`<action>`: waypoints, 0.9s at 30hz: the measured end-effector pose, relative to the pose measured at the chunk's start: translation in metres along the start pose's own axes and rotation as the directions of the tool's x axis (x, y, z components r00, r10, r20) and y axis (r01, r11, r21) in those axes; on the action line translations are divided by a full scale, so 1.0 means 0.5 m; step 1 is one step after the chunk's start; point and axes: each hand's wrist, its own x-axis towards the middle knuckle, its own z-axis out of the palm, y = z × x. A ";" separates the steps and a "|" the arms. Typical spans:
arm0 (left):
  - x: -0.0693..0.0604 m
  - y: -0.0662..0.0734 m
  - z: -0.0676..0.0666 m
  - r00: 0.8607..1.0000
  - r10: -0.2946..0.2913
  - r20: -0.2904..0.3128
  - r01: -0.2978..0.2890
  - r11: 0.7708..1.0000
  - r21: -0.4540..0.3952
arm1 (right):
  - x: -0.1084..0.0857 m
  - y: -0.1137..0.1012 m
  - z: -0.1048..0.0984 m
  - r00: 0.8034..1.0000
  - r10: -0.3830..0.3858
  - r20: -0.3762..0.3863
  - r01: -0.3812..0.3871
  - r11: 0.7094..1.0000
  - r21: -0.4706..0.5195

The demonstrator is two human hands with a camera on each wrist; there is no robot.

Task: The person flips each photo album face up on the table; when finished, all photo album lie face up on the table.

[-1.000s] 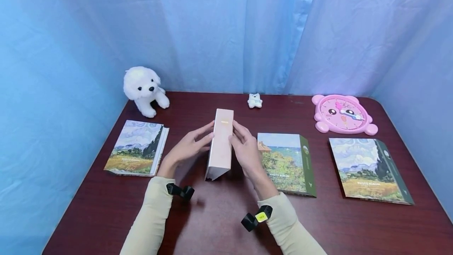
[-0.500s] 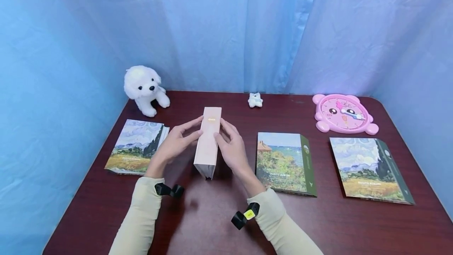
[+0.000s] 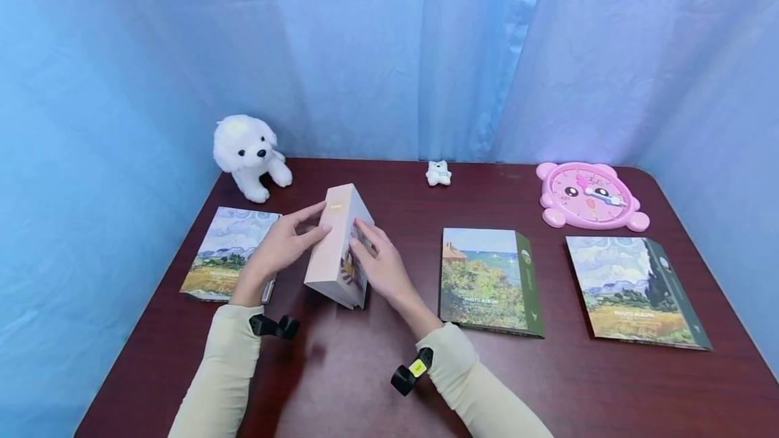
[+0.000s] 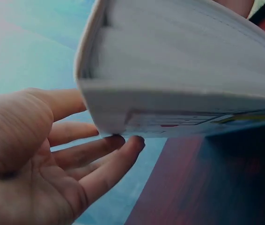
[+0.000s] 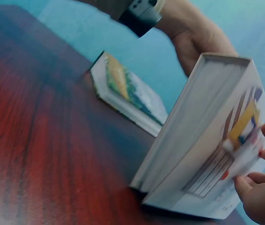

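A thick photo album point(image 3: 328, 242) with a pale pink spine and gold lettering stands on the table with its spine uppermost, leaning left. Its right cover, with a colored picture, shows in the right wrist view, and the page block point(image 5: 207, 93) is visible at the end. My left hand point(image 3: 281, 249) touches the spine side with outstretched fingers. In the left wrist view its fingertips point(image 4: 135, 143) meet the cover's edge. Against the right cover, my right hand point(image 3: 380, 263) rests its thumb and fingertips. Part of each hand's contact is hidden.
A landscape-covered album point(image 3: 222, 252) lies at left, partly behind the left arm. Two more albums, one with a seaside cover point(image 3: 487, 282) and one with a field cover point(image 3: 633, 289), lie at right. Behind sit a plush dog point(image 3: 249, 157), a small white bear point(image 3: 438, 173) and a pink clock point(image 3: 590, 196).
Both hands and the album have shifted left across the table. The album has gone from nearly upright to leaning left, so its pictured right cover now shows.
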 end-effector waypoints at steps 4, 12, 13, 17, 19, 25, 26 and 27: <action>-0.002 -0.008 -0.012 1.000 -0.025 -0.018 0.026 0.996 0.086 | 0.003 0.019 0.012 0.999 0.025 0.034 -0.020 0.992 -0.125; -0.012 -0.031 -0.036 0.997 -0.080 0.005 0.079 0.987 0.143 | 0.005 0.042 0.024 0.996 0.080 0.036 -0.065 0.948 -0.311; -0.014 -0.033 -0.038 0.996 -0.092 0.011 0.090 0.988 0.128 | 0.005 0.043 0.025 0.995 0.090 0.035 -0.074 0.944 -0.320; -0.018 -0.043 -0.043 0.986 -0.159 0.046 0.157 0.986 0.058 | 0.003 0.048 0.029 0.994 0.111 0.020 -0.098 0.938 -0.331; -0.020 -0.049 -0.044 0.977 -0.200 0.068 0.199 0.980 0.023 | 0.002 0.051 0.031 0.994 0.110 0.007 -0.102 0.939 -0.327; -0.025 -0.065 -0.039 0.964 -0.231 0.135 0.238 0.971 -0.037 | 0.000 0.056 0.034 0.995 0.101 -0.026 -0.104 0.940 -0.325; -0.026 -0.067 -0.037 0.962 -0.232 0.141 0.240 0.970 -0.043 | -0.001 0.056 0.034 0.995 0.100 -0.026 -0.103 0.938 -0.330; -0.027 -0.070 -0.036 0.961 -0.237 0.141 0.246 0.968 -0.051 | -0.001 0.057 0.035 0.995 0.098 -0.025 -0.101 0.936 -0.338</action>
